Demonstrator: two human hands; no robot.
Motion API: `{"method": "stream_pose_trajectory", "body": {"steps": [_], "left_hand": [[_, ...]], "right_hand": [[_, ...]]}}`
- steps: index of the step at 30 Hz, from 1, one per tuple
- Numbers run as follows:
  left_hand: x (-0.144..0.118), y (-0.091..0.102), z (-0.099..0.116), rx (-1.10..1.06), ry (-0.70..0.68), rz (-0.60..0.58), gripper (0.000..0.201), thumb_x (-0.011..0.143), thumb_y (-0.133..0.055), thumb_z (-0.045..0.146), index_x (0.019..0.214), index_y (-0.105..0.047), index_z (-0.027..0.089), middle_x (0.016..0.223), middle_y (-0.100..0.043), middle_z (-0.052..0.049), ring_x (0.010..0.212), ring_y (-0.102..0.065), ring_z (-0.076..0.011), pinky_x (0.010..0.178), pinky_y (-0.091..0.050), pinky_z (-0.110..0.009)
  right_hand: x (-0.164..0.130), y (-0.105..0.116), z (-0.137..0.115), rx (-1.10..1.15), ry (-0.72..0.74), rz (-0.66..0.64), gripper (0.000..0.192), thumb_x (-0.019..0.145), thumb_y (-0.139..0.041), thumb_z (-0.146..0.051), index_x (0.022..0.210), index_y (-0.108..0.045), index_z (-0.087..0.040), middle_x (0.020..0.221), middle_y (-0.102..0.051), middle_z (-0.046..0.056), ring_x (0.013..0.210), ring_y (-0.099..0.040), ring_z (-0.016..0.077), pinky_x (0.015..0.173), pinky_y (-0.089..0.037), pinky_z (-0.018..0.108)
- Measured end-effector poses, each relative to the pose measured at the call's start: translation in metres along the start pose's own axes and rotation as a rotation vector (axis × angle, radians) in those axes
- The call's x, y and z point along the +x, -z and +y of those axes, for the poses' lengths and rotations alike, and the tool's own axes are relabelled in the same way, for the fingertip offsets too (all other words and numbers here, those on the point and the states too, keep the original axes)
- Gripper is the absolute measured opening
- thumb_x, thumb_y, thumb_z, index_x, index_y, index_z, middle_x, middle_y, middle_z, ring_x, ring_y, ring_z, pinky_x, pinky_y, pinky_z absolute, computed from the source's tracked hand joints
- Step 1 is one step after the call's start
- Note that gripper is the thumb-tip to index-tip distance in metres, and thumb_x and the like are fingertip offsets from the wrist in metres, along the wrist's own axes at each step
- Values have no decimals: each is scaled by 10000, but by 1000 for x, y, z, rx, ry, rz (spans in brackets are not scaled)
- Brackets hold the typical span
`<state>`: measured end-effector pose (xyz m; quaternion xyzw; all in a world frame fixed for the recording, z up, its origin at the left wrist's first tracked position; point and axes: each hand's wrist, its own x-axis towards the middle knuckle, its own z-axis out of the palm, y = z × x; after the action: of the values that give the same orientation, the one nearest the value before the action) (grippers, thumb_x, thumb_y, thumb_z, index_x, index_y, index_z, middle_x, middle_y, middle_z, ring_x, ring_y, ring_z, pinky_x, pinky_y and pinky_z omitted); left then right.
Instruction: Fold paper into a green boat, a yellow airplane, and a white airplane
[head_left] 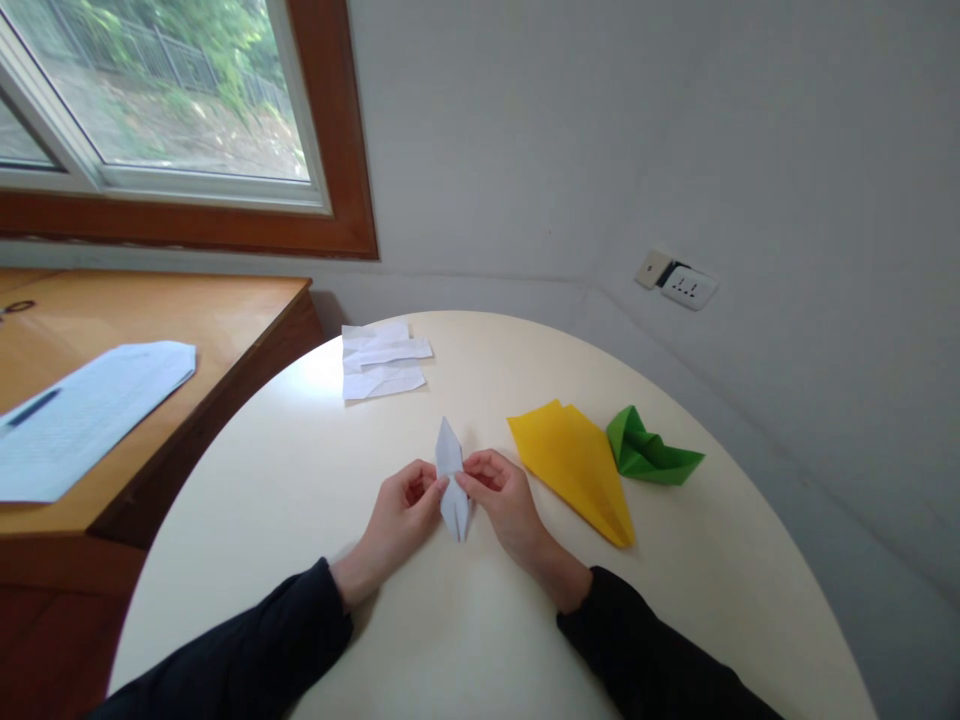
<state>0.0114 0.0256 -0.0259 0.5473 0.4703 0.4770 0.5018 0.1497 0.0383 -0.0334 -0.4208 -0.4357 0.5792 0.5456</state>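
A small folded white paper (pixel 450 455), narrow and pointed at its far end, is held between my two hands over the round table. My left hand (pixel 405 505) pinches its left edge with thumb and fingers. On the other side, my right hand (pixel 506 495) grips the right edge, the thumb lying on the paper's middle. The near end shows a split with two tips. Right of my right hand lies a yellow paper plane (pixel 577 465), and beyond it sits a green paper boat (pixel 649 455).
Creased white paper pieces (pixel 384 362) lie at the far left of the round cream table (pixel 300 470). A wooden desk (pixel 225 310) on the left carries sheets of paper (pixel 112 410) and a pen (pixel 31 408). Wall sockets (pixel 688 286) are at the right.
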Motion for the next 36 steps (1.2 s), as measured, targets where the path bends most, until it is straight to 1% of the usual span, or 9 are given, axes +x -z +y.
{"method": "stream_pose_trajectory", "body": {"steps": [4,6,8,10,12,24,27,31,36], "left_hand": [[0,-1,1,-4,2,-3,287,740,-592,417,688,-540,140,565,-484,39,508,-411,-81,482,-321,-205],[0,-1,3,-15,-3,8,277,734,-603,414,757,-542,145,547,-485,50,495,-416,-81,480,-321,-204],[-1,-1,3,-43,-6,29,298,728,-618,402,871,-508,166,519,-477,74,475,-420,-82,474,-319,-200],[-2,-2,3,-91,-9,45,358,731,-624,389,971,-441,195,510,-481,92,465,-433,-85,477,-326,-198],[-2,-2,3,-129,-16,46,387,741,-619,381,1007,-395,211,521,-487,98,471,-449,-87,487,-337,-199],[-2,-1,1,-108,-35,13,344,773,-593,370,1008,-416,194,531,-478,92,482,-438,-85,492,-336,-202],[-2,-1,1,-94,-42,14,338,774,-593,357,1011,-419,189,525,-470,95,479,-431,-83,490,-334,-200],[-2,-1,1,-104,-41,18,343,773,-594,368,1011,-424,188,531,-479,92,483,-429,-82,491,-330,-199],[-1,0,-2,-101,-43,15,343,761,-610,401,983,-464,184,551,-504,73,491,-445,-87,488,-331,-202]], "right_hand": [[0,0,0,11,0,20,206,578,-740,-243,690,-576,-191,639,-619,-35,613,-581,112,592,-453,227],[0,-1,-1,17,-11,27,212,568,-747,-248,685,-581,-188,639,-619,-34,610,-579,110,592,-451,226],[-1,-2,-2,24,-22,34,215,557,-753,-250,681,-591,-183,640,-619,-34,606,-574,103,593,-448,221],[-1,-2,-3,32,-33,41,220,548,-758,-254,686,-604,-179,639,-620,-34,602,-571,99,592,-446,218],[-1,-3,-4,39,-38,46,228,542,-762,-262,697,-617,-177,640,-625,-31,595,-571,101,583,-446,220],[-1,-2,-3,25,-41,26,243,565,-742,-256,783,-674,-173,616,-643,-20,564,-573,113,550,-447,234],[0,-2,-2,33,-39,27,232,563,-742,-251,773,-681,-175,638,-649,-19,576,-572,109,555,-442,228],[0,-2,-2,14,-33,34,188,565,-744,-260,714,-675,-170,688,-667,0,627,-582,119,607,-453,242],[0,-1,-1,-17,-13,12,162,587,-734,-284,678,-657,-175,671,-654,-5,622,-573,124,611,-449,248]]}}
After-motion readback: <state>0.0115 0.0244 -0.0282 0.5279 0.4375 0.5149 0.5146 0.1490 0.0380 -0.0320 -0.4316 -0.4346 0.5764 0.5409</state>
